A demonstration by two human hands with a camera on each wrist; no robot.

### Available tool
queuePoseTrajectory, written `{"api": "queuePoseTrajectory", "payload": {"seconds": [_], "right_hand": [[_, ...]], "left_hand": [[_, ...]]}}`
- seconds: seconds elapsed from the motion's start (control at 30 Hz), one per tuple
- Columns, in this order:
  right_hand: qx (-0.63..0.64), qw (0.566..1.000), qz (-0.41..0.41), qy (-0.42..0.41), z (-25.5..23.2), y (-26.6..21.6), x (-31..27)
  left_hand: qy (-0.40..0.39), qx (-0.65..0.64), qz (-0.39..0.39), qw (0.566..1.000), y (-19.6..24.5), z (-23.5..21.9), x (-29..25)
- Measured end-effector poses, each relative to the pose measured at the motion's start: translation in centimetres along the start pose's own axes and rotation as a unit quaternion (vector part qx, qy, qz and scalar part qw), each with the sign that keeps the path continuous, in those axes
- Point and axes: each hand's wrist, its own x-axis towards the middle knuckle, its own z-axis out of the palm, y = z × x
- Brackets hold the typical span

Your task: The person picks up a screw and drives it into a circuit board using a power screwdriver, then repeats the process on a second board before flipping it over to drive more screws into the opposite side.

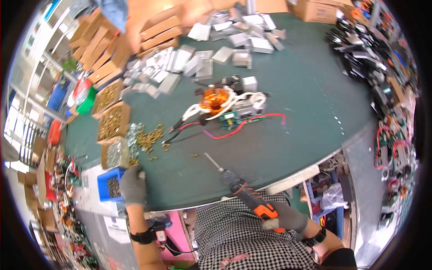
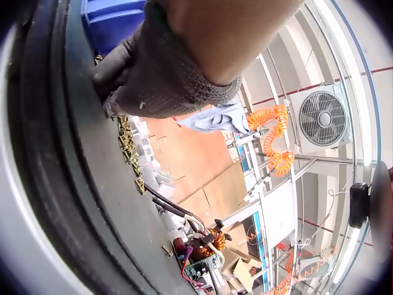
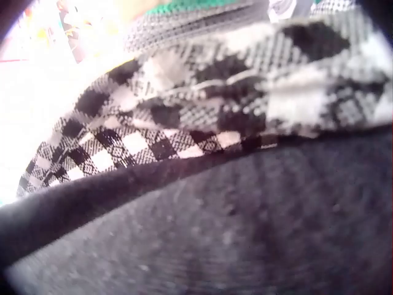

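The smooth, matt dark green worktop (image 1: 315, 99) carries silvery metal finned blocks (image 1: 241, 58) towards its far edge and shiny brass-coloured metal screws (image 1: 150, 138) near its left edge. The rectangular blue bin (image 1: 104, 186) is smooth plastic; the open brown boxes (image 1: 112, 120) look like matt cardboard. The black-and-white checked garment (image 1: 252, 245) is woven cloth.

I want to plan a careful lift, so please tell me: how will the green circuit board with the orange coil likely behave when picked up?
The green circuit board may feel heavy for its size, as a thickly wound coil and metal parts crowd it. The red wire will probably flop and trail, because it curves loosely over the table.
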Motion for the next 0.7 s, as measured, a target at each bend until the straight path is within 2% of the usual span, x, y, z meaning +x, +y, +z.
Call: {"api": "queuePoseTrajectory", "payload": {"seconds": [0.03,0.07,0.1,0.2,0.3,0.33,0.37,0.43,0.5,0.6,0.63,0.7], "right_hand": [[0.001,0.999,0.03,-0.012,0.6,-1.0,0.5],[0.002,0.998,0.057,-0.027,1.2,-1.5,0.8],[-0.008,0.999,0.045,-0.001,-1.6,0.0,-1.8],[0.008,1.0,0.011,0.021,-0.2,0.9,-2.5],[-0.029,0.998,-0.014,0.055,0.1,2.1,-3.6],[-0.036,0.998,-0.011,0.049,0.0,2.1,-4.1],[-0.045,0.998,-0.009,0.04,-0.1,2.0,-4.5],[-0.061,0.997,0.009,0.048,0.2,1.5,-5.4],[-0.05,0.997,0.005,0.059,0.4,1.5,-6.1],[-0.039,0.997,0.041,0.055,0.6,1.7,-6.9],[-0.034,0.996,0.054,0.057,0.6,1.7,-7.1],[-0.019,0.997,0.025,0.075,0.7,1.8,-7.6]], "left_hand": [[-0.015,-0.037,-0.019,0.999,-1.5,0.0,0.9],[-0.011,-0.041,-0.002,0.999,-2.4,-0.2,1.7],[0.011,-0.039,0.013,0.999,1.4,1.5,-0.2],[0.055,0.092,0.064,0.992,2.7,-0.6,-1.4],[0.101,-0.048,0.145,0.983,5.2,-0.3,-2.4],[0.027,-0.174,0.163,0.971,6.6,-0.1,-2.9],[-0.046,-0.296,0.172,0.938,8.6,-0.2,-3.2],[-0.203,-0.488,0.139,0.838,13.7,-1.8,-4.3],[-0.296,-0.563,0.074,0.768,16.0,-1.6,-4.3],[-0.389,-0.592,0.029,0.705,18.3,-2.1,-3.9],[-0.389,-0.592,0.033,0.705,18.7,-1.9,-3.8],[-0.388,-0.591,0.039,0.706,19.3,-1.4,-3.6]]}}
